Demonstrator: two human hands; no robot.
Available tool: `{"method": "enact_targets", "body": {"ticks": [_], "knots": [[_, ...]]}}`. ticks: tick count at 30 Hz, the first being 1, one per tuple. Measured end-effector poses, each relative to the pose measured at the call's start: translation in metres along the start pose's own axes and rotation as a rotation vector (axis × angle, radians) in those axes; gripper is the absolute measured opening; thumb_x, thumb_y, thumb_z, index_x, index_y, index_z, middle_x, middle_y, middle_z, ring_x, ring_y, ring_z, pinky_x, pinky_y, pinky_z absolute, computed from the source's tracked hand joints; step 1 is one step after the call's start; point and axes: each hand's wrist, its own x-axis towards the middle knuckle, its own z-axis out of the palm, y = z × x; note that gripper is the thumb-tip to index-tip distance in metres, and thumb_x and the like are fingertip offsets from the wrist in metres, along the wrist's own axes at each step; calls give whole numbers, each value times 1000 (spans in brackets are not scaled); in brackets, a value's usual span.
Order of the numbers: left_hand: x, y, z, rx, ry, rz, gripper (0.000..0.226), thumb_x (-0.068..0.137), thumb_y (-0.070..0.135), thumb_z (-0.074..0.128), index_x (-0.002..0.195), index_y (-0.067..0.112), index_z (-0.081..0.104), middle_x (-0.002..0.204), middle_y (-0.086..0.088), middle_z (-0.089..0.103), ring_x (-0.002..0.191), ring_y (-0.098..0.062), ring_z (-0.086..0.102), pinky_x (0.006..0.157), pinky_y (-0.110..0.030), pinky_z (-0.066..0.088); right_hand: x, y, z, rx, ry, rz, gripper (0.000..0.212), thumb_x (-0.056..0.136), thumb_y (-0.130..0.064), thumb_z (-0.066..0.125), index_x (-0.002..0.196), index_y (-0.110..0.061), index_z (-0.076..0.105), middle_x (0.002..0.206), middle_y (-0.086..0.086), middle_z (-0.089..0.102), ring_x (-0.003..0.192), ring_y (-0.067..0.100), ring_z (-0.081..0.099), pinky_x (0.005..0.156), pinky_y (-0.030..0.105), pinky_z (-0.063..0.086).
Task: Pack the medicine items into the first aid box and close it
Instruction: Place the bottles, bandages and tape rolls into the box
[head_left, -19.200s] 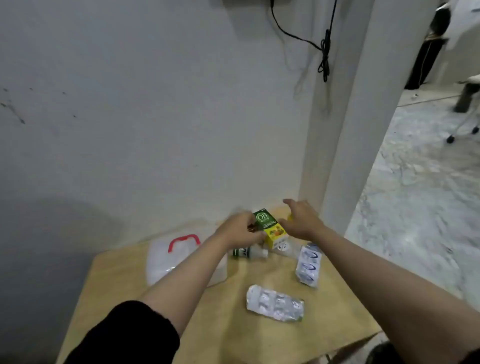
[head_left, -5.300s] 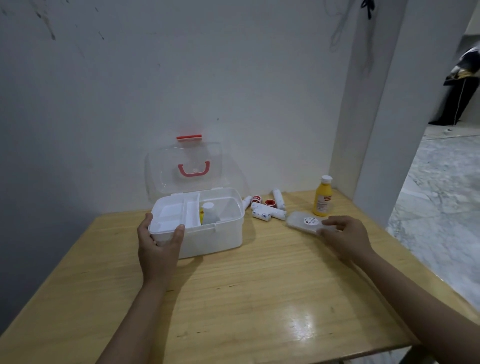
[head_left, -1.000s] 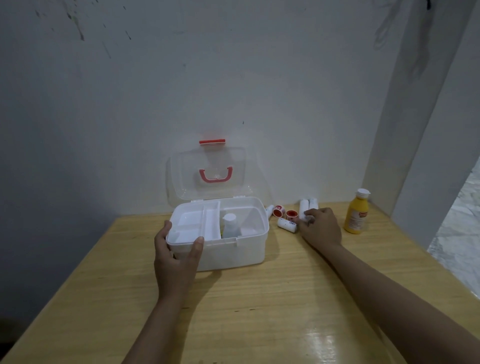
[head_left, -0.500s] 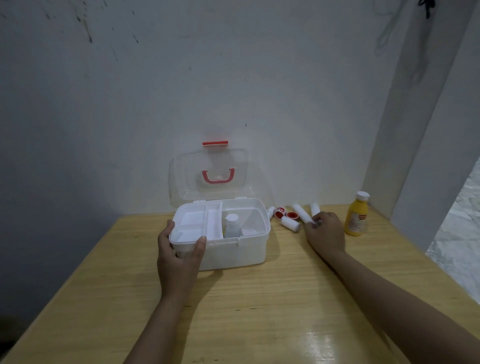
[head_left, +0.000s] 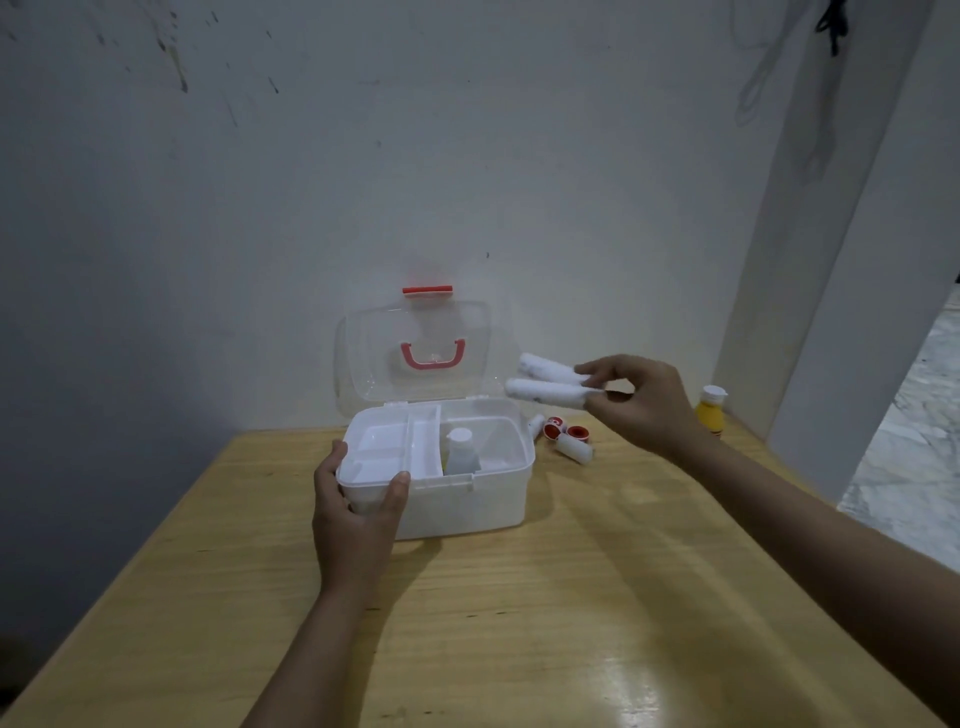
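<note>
Open first aid box (head_left: 467, 499) on table (head_left: 571, 623), near-left corner gripped by left hand (head_left: 353, 519). Two white rolls (head_left: 545, 384) pinched by right hand (head_left: 644, 405), held above box's right side.

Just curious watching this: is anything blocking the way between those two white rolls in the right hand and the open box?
Nothing visible does. The right hand holds the two white rolls in the air just right of the box; its lid stands open and the right compartment holds only a small white bottle.

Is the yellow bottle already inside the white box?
No, the yellow bottle stands on the table behind the right hand, outside the open first aid box.
</note>
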Motion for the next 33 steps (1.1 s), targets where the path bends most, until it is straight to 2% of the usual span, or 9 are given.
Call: {"method": "enact_targets", "body": {"ticks": [5,10,12,16,18,21,24,28,33], "knots": [[-1,2,-1,2,6,11,72,75,25,77,136,23,39,147,-2,43,130,-23,45,100,-44,48,37,-25,8,-186,-394,-80,8,68,-9,67,74,-9,72,93,-4,74,87,5,66,75,22,54],[0,1,-1,-2,-2,5,73,74,27,77,136,24,38,147,-1,42,131,-23,44,99,-47,48,61,-37,37,-364,-665,-107,12,68,-12,64,75,-4,70,92,-2,74,82,13,68,75,38,58],[0,0,-1,-2,-7,5,74,74,27,77,137,25,38,147,-2,42,131,-24,44,98,-46,50,68,-39,49,-428,-745,-114,9,69,-12,65,71,-4,66,93,1,74,84,14,68,74,35,58],[1,-1,-1,2,-1,10,73,74,26,77,136,25,38,147,-1,43,131,-23,45,98,-46,50,74,-37,68,-507,-847,-111,3,70,-13,66,69,-14,63,95,3,74,81,14,67,64,20,51],[1,-2,-1,8,2,20,73,74,26,77,136,25,38,147,0,43,131,-22,45,97,-46,50,76,-33,74,-505,-850,-108,6,70,-12,65,75,-11,68,96,4,74,83,15,67,67,22,53],[1,-3,-1,11,1,24,74,74,25,77,136,25,38,147,0,42,131,-22,44,95,-46,51,73,-25,80,-488,-824,-99,19,71,-10,63,88,-9,73,98,5,72,90,18,66,81,33,57],[1,-3,0,4,6,27,73,74,23,77,136,24,38,148,1,42,131,-21,44,96,-43,51,68,-19,80,-456,-765,-109,20,73,-9,60,88,-14,73,105,2,68,97,17,60,85,36,55],[1,-3,0,6,12,35,72,75,22,76,137,22,39,148,2,42,131,-19,43,93,-33,49,63,-7,73,-478,-628,-203,18,78,-21,64,94,-24,72,112,0,58,104,13,48,81,37,52],[1,-2,0,-4,16,20,71,74,23,77,135,26,40,146,2,44,130,-20,45,98,-44,49,55,2,68,-444,-576,-167,20,83,-24,65,103,-25,70,108,4,55,93,16,58,76,37,54]]}}
